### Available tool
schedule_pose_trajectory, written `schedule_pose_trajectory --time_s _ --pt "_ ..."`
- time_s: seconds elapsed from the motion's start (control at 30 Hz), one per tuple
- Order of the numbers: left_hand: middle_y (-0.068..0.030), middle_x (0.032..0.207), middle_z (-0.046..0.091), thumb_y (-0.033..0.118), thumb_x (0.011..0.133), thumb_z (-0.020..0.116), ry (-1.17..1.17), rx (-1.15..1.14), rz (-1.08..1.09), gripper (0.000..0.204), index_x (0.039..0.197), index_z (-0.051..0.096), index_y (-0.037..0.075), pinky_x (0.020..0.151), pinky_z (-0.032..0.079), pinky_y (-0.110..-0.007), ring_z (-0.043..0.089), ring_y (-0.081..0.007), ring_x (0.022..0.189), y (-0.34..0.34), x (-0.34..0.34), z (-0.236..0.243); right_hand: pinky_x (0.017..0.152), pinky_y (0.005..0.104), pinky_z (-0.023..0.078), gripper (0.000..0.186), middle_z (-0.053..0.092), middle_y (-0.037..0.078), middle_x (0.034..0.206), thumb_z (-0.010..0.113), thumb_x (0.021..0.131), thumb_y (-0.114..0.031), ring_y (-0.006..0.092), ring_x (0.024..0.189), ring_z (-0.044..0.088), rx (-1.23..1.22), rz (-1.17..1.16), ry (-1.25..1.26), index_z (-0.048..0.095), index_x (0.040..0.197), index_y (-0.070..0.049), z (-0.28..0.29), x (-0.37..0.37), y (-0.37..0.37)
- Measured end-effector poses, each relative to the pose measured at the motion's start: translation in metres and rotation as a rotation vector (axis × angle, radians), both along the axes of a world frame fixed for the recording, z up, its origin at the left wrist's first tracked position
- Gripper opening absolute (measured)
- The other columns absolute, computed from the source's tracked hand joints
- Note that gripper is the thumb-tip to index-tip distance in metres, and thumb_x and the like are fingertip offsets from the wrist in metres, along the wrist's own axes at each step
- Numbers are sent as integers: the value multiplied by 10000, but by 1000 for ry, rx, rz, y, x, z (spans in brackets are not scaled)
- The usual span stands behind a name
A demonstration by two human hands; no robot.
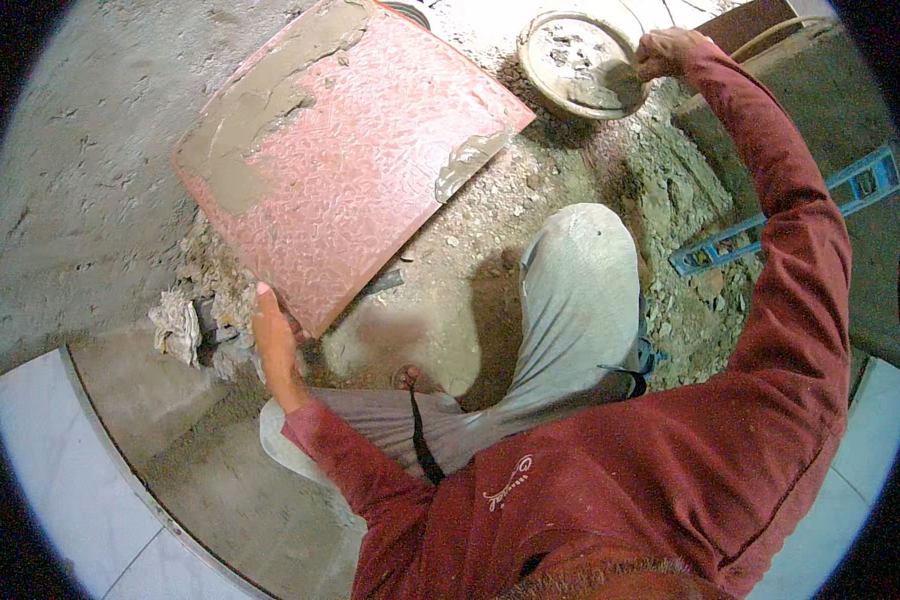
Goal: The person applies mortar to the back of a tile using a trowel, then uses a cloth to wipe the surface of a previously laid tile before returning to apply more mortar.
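Observation:
A large square reddish-pink tile (360,170) leans tilted at the left, its patterned face turned up. Wet grey mortar (235,150) is smeared along its far left side, and a smaller patch (470,165) lies at its right corner. My left hand (278,345) grips the tile's near corner, thumb along the edge, other fingers partly hidden. Far right, my right hand (667,53) is closed in a fist at the rim of a round bucket (532,75) holding mortar. A flat grey shape shows in the bucket beside the fist; what the fist holds is hidden.
A blue spirit level (700,252) lies at the right, partly behind my right arm. Rubble and loose grit (560,170) cover the ground around my knee. A crumpled pale bag or paper (176,327) lies by the plastered wall (80,190). White floor tiles (60,440) border the near left.

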State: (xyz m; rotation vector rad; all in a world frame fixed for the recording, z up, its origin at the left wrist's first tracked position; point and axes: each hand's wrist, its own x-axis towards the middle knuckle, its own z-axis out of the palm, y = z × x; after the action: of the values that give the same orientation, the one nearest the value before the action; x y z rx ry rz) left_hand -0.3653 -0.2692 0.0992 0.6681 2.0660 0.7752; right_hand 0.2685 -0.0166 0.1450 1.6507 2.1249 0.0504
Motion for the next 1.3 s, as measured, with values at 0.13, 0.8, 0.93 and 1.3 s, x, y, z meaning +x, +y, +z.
schedule_pose_trajectory --time_s 0.13,0.8,0.93,1.3 --pt "-198 1073 671 584 1017 365 243 44 45 782 1223 568 -143 912 451 -424 616 -339 997 -31 -42 -68 491 344 455 545 637 48 665 689 827 -568 176 547 581 -388 -334 398 704 840 -24 -10 14 5" --pt "-218 1133 661 338 1000 480 86 296 89 508 1285 531 -78 902 467 -389 632 -295 1004 -8 20 -49 646 442 535 423 565 232 1028 550 973 -234 320 810 642 378 346 609 447 1340 -51 -68 -163 -21" --pt "-251 1129 662 285 974 456 112 159 -19 493 1298 521 -81 910 473 -430 643 -380 1003 -26 9 -31 687 510 541 374 561 241 1062 586 934 -215 417 842 654 326 167 505 463 1251 -57 -38 -259 -29" --pt "-333 1157 625 191 954 463 466 45 -138 441 1320 524 -48 932 467 -526 594 -501 1081 -36 -2 -43 428 276 477 369 538 43 785 439 1027 -323 123 525 514 -476 -252 1118 552 1189 -12 13 -236 10"
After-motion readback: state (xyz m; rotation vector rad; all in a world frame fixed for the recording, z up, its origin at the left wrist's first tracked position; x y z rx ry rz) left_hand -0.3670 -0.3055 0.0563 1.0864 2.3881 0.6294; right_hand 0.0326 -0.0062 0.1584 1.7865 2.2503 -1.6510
